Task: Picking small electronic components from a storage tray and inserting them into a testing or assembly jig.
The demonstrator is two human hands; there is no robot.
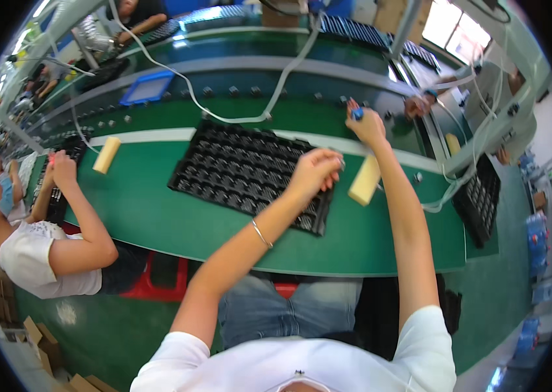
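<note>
Above the right end of the black compartment tray (243, 163), my left hand (315, 173) is closed, its fingertips pinched on a small shiny grey part (342, 164). My right hand (370, 126) reaches farther out over the far strip of the green bench. Its fingers are bent round a small blue piece (357, 114), whose kind I cannot make out. Between my left hand and right forearm lies a pale yellow block (363, 183). The tray's rows of pockets look dark, and whether they hold anything is too small to tell.
Small metal parts (418, 177) stand right of my forearm and along the far strip. A white hose (282, 85) loops over the bench. Another black tray (480, 199) is at the right edge, a blue tray (147, 89) far left. Co-workers sit left (47, 248) and stand right (498, 98).
</note>
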